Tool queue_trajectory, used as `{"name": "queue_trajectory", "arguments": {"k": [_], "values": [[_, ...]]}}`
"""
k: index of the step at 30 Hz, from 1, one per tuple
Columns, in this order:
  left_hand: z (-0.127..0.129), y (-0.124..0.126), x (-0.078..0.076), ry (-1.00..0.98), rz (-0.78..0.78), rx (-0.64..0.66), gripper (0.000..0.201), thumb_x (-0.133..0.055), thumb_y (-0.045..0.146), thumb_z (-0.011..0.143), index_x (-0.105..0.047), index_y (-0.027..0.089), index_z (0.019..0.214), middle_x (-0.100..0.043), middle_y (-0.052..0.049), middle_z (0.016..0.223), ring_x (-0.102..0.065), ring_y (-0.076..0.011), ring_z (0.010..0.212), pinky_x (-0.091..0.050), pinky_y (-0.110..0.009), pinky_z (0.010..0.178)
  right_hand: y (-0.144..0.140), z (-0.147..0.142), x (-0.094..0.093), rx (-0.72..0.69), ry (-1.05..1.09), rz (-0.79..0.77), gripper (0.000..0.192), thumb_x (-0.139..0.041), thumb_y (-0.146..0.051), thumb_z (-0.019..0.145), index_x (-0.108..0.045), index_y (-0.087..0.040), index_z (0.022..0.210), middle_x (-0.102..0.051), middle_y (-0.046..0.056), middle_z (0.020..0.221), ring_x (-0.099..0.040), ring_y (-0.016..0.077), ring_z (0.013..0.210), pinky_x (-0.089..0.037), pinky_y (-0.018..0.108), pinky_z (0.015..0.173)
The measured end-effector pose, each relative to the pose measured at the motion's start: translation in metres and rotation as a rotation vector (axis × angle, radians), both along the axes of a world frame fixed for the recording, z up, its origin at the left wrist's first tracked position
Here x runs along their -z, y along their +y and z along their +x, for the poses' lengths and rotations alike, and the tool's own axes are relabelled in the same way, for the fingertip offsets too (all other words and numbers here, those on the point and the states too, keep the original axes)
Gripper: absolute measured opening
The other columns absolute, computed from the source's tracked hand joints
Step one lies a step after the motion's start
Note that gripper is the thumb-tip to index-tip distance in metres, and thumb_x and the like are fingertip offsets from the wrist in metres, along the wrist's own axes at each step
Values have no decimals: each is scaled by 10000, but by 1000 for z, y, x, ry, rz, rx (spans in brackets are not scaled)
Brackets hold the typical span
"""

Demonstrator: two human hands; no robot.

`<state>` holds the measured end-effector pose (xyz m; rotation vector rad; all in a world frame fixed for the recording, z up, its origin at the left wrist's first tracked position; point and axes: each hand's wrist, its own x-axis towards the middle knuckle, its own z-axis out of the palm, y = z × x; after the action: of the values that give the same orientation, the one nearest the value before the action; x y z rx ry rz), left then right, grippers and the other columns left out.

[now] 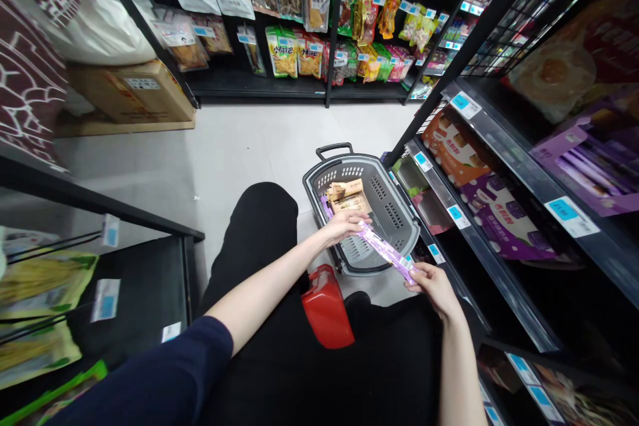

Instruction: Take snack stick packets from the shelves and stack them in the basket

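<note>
A long purple pack (384,251) is gripped at both ends: the left hand (344,223) is closed on its far end, the right hand (433,283) on its near end. It is held over the near rim of the grey basket (399,226), where brown boxes (348,194) lie. Purple cartons (504,216) are shelved to the right.

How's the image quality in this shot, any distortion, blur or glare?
Head view: strong wide-angle bending, so the shelf edges bow and fan outward; right-hand packages are stretched and soft; the centre is sharp, where both hands, left hand and right hand, hold the purple pack; lighting even, with mild glare on hanging bags.
</note>
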<state>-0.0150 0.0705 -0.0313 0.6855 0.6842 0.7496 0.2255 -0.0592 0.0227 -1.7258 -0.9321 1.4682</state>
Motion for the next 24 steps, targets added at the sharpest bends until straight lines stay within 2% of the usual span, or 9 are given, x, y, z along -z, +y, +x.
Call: {"name": "queue_trajectory", "arguments": {"k": [3,6,9,13,15,17,19,21,24], "values": [[-8,9,-6,66,13,-275,285,-675,39,581,-602,90,852,-681,-114,877,-658,-179,775,-520,-284,708,2,-10,7,36,12,9,432,-741,-417,555,-639,-107,838,-661,62,622,-655,235,582,-549,366,595],[-24,21,-11,121,30,-607,154,-590,87,687,-583,94,840,-671,-83,800,-653,-149,732,-523,-293,726,7,-21,24,104,-35,14,413,-727,-414,553,-630,-113,819,-660,63,612,-654,239,571,-550,354,568],[-38,29,-16,126,14,-790,132,-505,133,748,-573,107,858,-652,-59,768,-626,-109,606,-525,-267,636,21,-44,46,95,-130,-2,306,-654,-370,636,-622,-121,811,-664,63,620,-654,228,568,-548,330,560],[-41,29,-20,165,18,-807,138,-503,156,729,-576,117,839,-643,-42,741,-569,-72,504,-484,-208,528,67,-95,70,-6,-323,-58,246,-510,-268,758,-629,-102,896,-691,90,749,-667,189,643,-530,269,598],[-40,26,-20,193,30,-772,146,-510,177,719,-579,119,834,-648,-45,739,-563,-74,499,-476,-206,520,95,-115,76,-21,-377,-62,247,-541,-254,741,-639,-106,914,-694,94,779,-667,186,683,-516,256,617],[-41,25,-19,219,37,-754,163,-517,197,710,-582,119,837,-653,-48,739,-558,-76,500,-472,-207,521,117,-122,77,-19,-429,-44,255,-573,-253,721,-645,-120,927,-694,95,806,-665,185,722,-503,257,651],[-43,25,-18,229,26,-753,179,-521,213,698,-585,120,837,-656,-50,741,-551,-76,500,-466,-205,520,131,-112,73,-17,-489,-19,252,-569,-261,725,-648,-135,928,-692,90,825,-660,178,740,-490,258,682],[-45,26,-18,225,8,-748,194,-527,229,682,-589,123,834,-659,-50,747,-548,-79,502,-461,-205,519,138,-86,60,-17,-552,11,238,-550,-276,738,-652,-149,912,-691,74,823,-656,168,733,-479,257,700],[-46,28,-21,219,-11,-705,224,-564,253,640,-594,125,822,-659,-45,740,-553,-87,509,-457,-204,519,143,-29,15,3,-673,116,250,-509,-303,765,-639,-171,932,-686,47,841,-645,160,747,-462,257,738]]}}
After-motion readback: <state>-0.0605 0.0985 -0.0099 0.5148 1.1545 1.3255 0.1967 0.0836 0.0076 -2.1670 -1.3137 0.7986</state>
